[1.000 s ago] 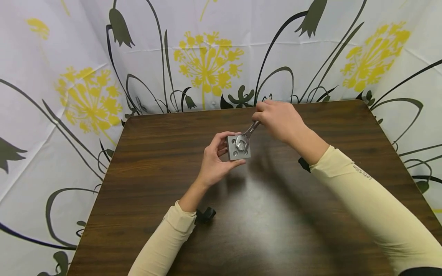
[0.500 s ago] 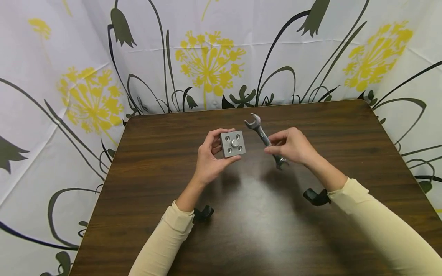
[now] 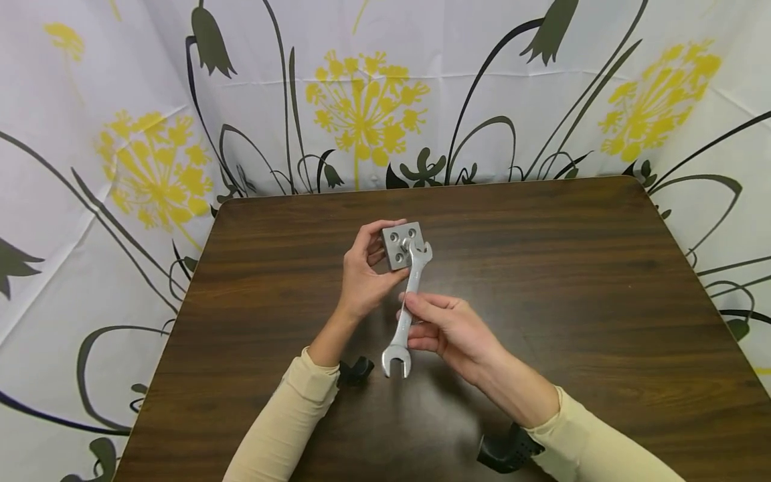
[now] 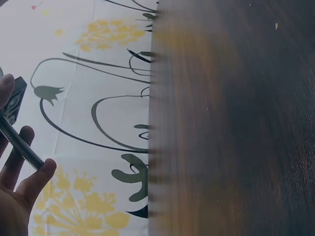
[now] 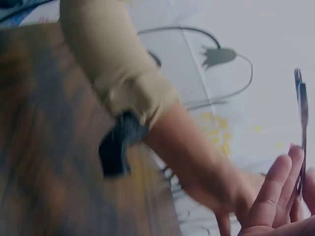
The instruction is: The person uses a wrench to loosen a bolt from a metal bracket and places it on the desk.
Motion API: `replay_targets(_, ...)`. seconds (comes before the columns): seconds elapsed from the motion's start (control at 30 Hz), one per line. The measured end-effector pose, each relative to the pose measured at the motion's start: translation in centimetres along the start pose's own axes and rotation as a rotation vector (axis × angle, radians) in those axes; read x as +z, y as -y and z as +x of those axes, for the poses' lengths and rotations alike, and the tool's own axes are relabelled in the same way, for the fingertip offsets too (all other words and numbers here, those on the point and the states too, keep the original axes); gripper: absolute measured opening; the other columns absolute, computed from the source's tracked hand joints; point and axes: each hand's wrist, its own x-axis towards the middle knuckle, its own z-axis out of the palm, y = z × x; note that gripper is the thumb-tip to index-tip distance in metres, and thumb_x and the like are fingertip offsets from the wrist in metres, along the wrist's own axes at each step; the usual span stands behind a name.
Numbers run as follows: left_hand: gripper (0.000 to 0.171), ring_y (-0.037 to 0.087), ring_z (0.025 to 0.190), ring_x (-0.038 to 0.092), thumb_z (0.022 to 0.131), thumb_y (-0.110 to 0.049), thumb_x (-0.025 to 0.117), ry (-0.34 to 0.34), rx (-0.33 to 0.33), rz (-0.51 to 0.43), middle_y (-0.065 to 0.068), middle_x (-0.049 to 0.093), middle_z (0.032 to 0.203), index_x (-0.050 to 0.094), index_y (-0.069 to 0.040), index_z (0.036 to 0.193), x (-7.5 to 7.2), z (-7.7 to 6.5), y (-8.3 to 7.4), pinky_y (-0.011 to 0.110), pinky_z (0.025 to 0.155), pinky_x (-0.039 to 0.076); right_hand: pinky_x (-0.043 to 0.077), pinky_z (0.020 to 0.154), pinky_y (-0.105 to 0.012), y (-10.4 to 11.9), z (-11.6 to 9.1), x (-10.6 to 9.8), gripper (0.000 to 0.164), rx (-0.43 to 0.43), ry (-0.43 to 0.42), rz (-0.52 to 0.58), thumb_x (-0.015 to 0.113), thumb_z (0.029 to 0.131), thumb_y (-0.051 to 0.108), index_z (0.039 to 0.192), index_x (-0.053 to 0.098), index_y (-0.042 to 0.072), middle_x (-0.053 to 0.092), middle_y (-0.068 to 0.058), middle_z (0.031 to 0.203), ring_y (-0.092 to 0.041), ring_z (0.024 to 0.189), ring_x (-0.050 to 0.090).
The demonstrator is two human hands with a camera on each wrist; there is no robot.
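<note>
A square grey metal block with holes near its corners is gripped at its edges by my left hand, held up over the table. A hex bolt sits in the middle of its face. Its threaded shank, the bolt in the left wrist view, sticks out behind, with fingers beside it. My right hand pinches a double open-ended wrench by the shaft, thumb on top. The wrench's upper end overlaps the bolt head; the lower end points toward me. Edge-on, the wrench shows in the right wrist view.
A dark wood-grain table lies beneath both hands. Behind it hangs a white curtain with flower prints. Black wrist mounts, such as this mount, jut out below each wrist.
The wrench came off the bolt from the upper right, turned in my right hand, and now meets the bolt from below. My left hand and the block moved slightly left and up.
</note>
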Motion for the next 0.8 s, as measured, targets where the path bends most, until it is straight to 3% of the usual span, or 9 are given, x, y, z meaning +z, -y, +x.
replay_targets(0.2,0.07,0.029,0.103,0.065,0.065,0.013,0.085,-0.008,0.0,0.012,0.023,0.062,0.126,0.05,0.009,0.126,0.3,-0.2,-0.2,0.053,0.082,0.053,0.058,0.068,-0.027,-1.3,1.1,2.3,0.017,0.009,0.028,0.134,0.057,0.101,0.016,0.103,0.071,0.007,0.073,-0.007,0.082,-0.014,0.074,0.071)
replay_targets(0.47,0.068,0.033,0.101,0.065,0.064,0.018,0.083,-0.054,0.022,0.053,0.027,0.062,0.123,0.05,0.013,0.123,0.7,-0.1,-1.6,0.052,0.082,0.054,0.058,0.073,-0.026,-1.3,2.4,4.2,0.02,0.023,0.087,0.243,0.052,0.103,0.019,0.101,0.066,0.005,0.073,-0.006,0.089,-0.014,0.081,0.072)
replay_targets(0.73,0.071,0.029,0.098,0.066,0.059,0.023,0.082,-0.078,0.033,0.066,0.03,0.061,0.121,0.048,0.014,0.121,1.2,-0.1,-1.4,0.027,0.081,0.055,0.057,0.074,-0.023,-1.3,3.1,5.0,0.024,0.022,0.116,0.361,0.049,0.104,0.023,0.102,0.064,0.005,0.074,-0.006,0.087,-0.012,0.081,0.072)
replay_targets(0.8,0.07,0.031,0.096,0.065,0.06,0.023,0.082,-0.078,0.048,0.058,0.032,0.061,0.12,0.048,0.015,0.12,1.3,-0.1,-1.5,0.026,0.08,0.054,0.057,0.074,-0.023,-1.3,3.2,5.2,0.024,0.019,0.117,0.381,0.051,0.103,0.024,0.103,0.065,0.005,0.074,-0.007,0.087,-0.012,0.08,0.072)
